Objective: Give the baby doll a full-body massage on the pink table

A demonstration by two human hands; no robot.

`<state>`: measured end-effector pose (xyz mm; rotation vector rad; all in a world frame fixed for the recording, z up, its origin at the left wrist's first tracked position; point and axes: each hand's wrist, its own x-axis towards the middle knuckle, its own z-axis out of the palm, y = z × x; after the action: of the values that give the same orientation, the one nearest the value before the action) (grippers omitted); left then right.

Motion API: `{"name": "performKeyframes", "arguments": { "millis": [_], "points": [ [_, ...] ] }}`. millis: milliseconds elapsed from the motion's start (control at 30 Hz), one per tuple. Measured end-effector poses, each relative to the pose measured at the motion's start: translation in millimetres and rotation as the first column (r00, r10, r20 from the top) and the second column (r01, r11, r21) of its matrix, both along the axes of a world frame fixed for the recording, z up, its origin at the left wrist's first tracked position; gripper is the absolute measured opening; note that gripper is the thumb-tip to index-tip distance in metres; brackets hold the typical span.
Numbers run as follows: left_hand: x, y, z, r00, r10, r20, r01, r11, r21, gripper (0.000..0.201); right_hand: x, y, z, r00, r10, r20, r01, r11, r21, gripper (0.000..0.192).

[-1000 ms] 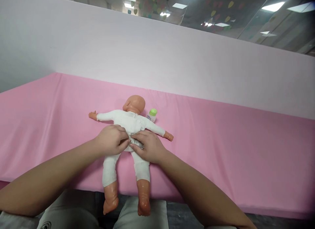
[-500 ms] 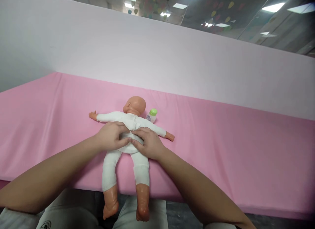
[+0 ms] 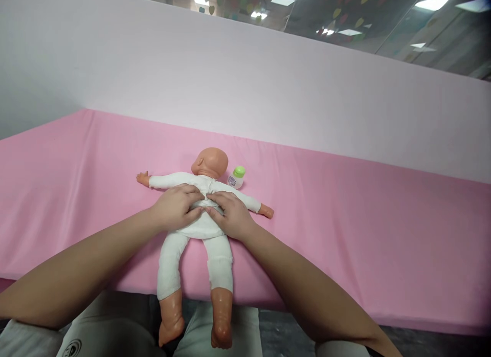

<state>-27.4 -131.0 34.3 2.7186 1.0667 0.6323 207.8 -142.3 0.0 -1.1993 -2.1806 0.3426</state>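
Observation:
A baby doll (image 3: 204,227) with a white cloth body lies face down, its head turned to the left and its arms spread. Both its legs reach over the near edge of the pink surface. My left hand (image 3: 177,207) rests on the left side of the doll's back, fingers extended toward the middle. On the right side lies my right hand (image 3: 232,214), its fingers likewise stretched out. The fingertips of both hands almost meet along the spine. Beyond the doll's right-side arm stands a small clear bottle with a green cap (image 3: 237,177).
Pink sheeting (image 3: 337,229) covers the padded surface, with some creases. A pale upright panel (image 3: 268,86) runs along the back. Above it, glass (image 3: 345,24) shows ceiling lights and heart-shaped decorations. My knees are below the near edge.
Both hands have slid slightly up the doll's back, toward its head, and more of the lower back shows. The camera view has shifted a little.

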Motion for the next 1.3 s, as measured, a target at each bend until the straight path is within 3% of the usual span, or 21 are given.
{"name": "performKeyframes", "arguments": {
  "millis": [200, 400, 600, 767, 900, 1100, 1300],
  "points": [
    [0.3, -1.0, -3.4, 0.998, 0.058, 0.036, -0.061, 0.994, 0.096, 0.051, -1.8, -2.7, 0.4, 0.996, -0.082, -0.042, 0.086, 0.992, 0.089, 0.049],
    [0.5, 2.9, -7.0, 0.997, 0.056, -0.045, -0.055, 0.998, 0.015, 0.052, -3.4, 2.0, -2.5, 0.998, -0.020, 0.052, 0.021, 1.000, -0.008, 0.052],
    [-2.2, 6.9, -14.6, 0.992, 0.108, -0.067, -0.096, 0.982, 0.162, 0.063, -3.7, 2.1, -2.3, 0.995, -0.089, 0.053, 0.085, 0.994, 0.074, 0.063],
    [-3.8, 12.8, -21.5, 0.994, 0.081, -0.068, -0.075, 0.994, 0.085, 0.062, -3.8, 4.3, -4.5, 0.997, -0.039, 0.067, 0.042, 0.998, -0.036, 0.066],
    [-4.3, 13.1, -21.7, 0.991, 0.127, -0.050, -0.125, 0.991, 0.050, 0.067, -4.2, 5.6, -4.7, 0.994, -0.078, 0.079, 0.079, 0.997, -0.017, 0.072],
    [-2.5, 17.7, -22.1, 0.985, 0.150, -0.090, -0.161, 0.978, -0.132, 0.077, -3.4, 12.9, -8.9, 0.993, -0.048, 0.112, 0.062, 0.990, -0.127, 0.075],
    [-4.9, 15.8, -21.9, 0.982, 0.179, 0.058, -0.170, 0.977, -0.127, 0.076, 0.1, 10.6, -9.3, 0.996, -0.077, -0.040, 0.079, 0.995, 0.054, 0.071]
  ]
}}
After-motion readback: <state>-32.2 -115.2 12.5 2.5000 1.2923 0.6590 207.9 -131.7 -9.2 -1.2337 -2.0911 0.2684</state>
